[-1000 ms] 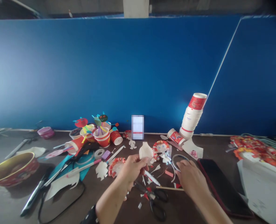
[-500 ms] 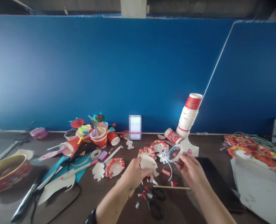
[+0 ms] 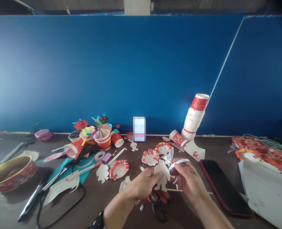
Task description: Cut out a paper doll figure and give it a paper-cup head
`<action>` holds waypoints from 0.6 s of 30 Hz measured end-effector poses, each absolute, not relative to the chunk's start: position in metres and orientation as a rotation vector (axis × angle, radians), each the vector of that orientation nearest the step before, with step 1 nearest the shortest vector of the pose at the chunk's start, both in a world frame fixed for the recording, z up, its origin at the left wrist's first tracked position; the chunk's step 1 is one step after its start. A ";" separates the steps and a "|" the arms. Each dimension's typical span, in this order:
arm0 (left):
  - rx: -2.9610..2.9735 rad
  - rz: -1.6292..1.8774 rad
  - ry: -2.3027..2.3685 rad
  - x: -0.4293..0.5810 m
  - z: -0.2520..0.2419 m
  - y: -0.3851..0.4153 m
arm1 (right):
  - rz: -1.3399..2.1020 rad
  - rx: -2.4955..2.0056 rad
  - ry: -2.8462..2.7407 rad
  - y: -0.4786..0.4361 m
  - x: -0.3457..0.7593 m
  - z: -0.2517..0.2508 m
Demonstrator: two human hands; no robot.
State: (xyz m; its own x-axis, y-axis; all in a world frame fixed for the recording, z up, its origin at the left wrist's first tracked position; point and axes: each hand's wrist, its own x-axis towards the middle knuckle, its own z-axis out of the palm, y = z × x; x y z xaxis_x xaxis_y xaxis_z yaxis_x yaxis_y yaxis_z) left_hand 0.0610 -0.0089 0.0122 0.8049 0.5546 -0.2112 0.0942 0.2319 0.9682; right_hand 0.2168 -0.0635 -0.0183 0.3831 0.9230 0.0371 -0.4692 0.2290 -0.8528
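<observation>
A pair of bare hands works over a cluttered craft table (image 3: 93,206) at lower center of the frame. The left hand (image 3: 141,186) pinches a white paper figure (image 3: 161,175) between thumb and bent fingers, holding it upright with its head toward the far side of the table. The right hand (image 3: 189,181) grips a narrow curved paper strip (image 3: 179,162), thumb and fingers pressed together on it, with its end just beside the figure's shoulder. A dotted dark cuff (image 3: 96,221) shows at the left wrist.

The work appears partly done: three paper-plate faces trimmed in red, two (image 3: 150,157) (image 3: 163,148) just above the hands and one (image 3: 119,169) to their left, lie finished-looking on the table. The figure in hand shows no trim or painted features, and loose white cutouts (image 3: 102,173) remain unattached nearby.

Black-handled scissors (image 3: 158,210) lie beneath the hands among red scraps. A roll of clear tape (image 3: 100,156) sits at center left, and a gold-rimmed red bowl (image 3: 9,178) stands at far left. Decorated paper cups (image 3: 102,139) crowd the table's back edge, while a leaning stack of paper cups (image 3: 194,116) rises against a blue board (image 3: 107,63). A dark phone (image 3: 223,187) lies right of the hands, beside a white box (image 3: 264,194) at lower right.
</observation>
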 end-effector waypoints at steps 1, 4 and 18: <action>1.318 0.348 0.596 0.061 0.012 -0.009 | 1.043 -0.885 -0.641 -0.063 0.216 -0.020; 1.306 0.360 0.592 0.061 0.010 -0.008 | 1.010 -0.896 -0.680 -0.062 0.215 -0.022; 1.173 0.506 0.721 0.073 0.006 -0.010 | 0.999 -0.874 -0.716 -0.061 0.204 -0.024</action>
